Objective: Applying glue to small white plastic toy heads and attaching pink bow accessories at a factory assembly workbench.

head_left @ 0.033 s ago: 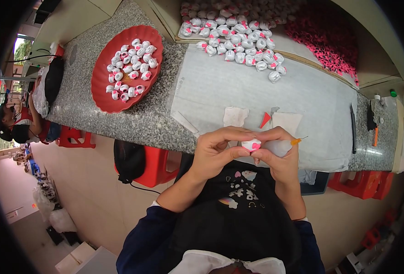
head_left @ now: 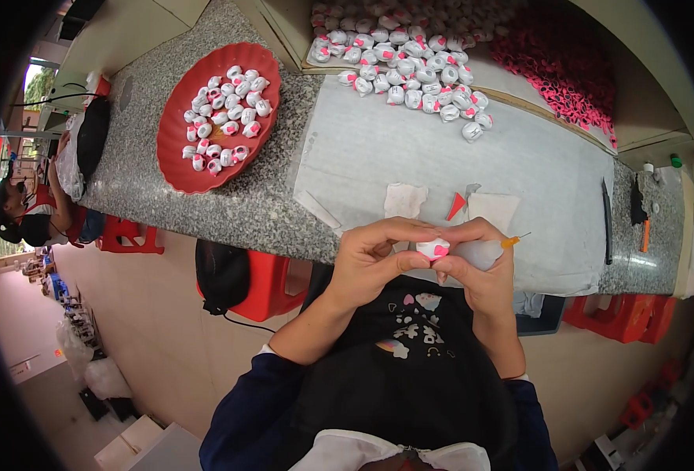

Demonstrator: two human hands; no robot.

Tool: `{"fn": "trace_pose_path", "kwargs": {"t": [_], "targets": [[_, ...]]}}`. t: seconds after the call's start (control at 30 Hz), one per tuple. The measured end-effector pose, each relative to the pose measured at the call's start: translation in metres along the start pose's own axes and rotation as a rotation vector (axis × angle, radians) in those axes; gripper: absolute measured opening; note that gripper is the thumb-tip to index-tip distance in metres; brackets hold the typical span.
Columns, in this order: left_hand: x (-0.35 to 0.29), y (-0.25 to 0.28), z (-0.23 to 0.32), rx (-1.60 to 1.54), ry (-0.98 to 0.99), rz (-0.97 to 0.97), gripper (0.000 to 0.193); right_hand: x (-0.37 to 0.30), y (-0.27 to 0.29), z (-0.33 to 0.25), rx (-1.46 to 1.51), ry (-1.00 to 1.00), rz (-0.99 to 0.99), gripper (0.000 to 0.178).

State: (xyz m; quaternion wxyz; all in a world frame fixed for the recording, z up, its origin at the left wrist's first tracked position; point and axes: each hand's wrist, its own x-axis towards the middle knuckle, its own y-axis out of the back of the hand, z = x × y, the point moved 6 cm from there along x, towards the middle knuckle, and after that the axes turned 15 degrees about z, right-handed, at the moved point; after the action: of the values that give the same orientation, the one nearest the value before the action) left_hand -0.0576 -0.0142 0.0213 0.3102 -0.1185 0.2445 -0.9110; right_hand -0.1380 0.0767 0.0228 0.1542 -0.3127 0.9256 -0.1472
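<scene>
Between the fingertips of both hands, above the near edge of the work sheet, is a small white toy head [head_left: 432, 249] with a pink bow. My left hand [head_left: 367, 259] pinches it from the left with thumb and fingers. From the other side my right hand [head_left: 484, 275] presses on it with its thumb and forefinger. Tucked in the right palm is a translucent squeeze bottle [head_left: 482, 253] with an orange needle tip [head_left: 509, 242] pointing right. The fingers hide part of both the head and the bottle.
A red scalloped bowl [head_left: 176, 153] at the left holds several similar heads. More white heads [head_left: 410, 74] are heaped on the white paper [head_left: 347, 165] and shelf at the back, beside many pink parts [head_left: 555, 78]. Paper scraps [head_left: 492, 208], a red triangular piece [head_left: 455, 206] and a black stick [head_left: 607, 224] lie nearby.
</scene>
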Motion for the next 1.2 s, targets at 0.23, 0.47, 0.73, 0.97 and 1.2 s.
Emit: {"fn": "trace_pose_path", "kwargs": {"t": [0.23, 0.47, 0.73, 0.97, 1.2], "targets": [[0.001, 0.001, -0.005, 0.078, 0.145, 0.066, 0.027, 0.004, 0.002, 0.0, -0.028, -0.001, 0.036, 0.021], [-0.001, 0.004, 0.0, 0.239, 0.044, 0.068, 0.026, 0.004, 0.002, 0.001, -0.054, 0.002, 0.029, 0.023], [-0.001, -0.002, 0.003, 0.212, 0.003, 0.017, 0.025, -0.002, 0.002, -0.001, -0.002, 0.039, 0.062, 0.021], [0.025, 0.07, 0.065, 0.552, -0.441, 0.39, 0.02, 0.02, -0.029, 0.013, 0.044, -0.062, -0.099, 0.043], [0.077, 0.056, 0.097, 1.228, -0.844, 0.309, 0.025, 0.016, 0.032, -0.006, -0.06, 0.1, 0.195, 0.046]]}}
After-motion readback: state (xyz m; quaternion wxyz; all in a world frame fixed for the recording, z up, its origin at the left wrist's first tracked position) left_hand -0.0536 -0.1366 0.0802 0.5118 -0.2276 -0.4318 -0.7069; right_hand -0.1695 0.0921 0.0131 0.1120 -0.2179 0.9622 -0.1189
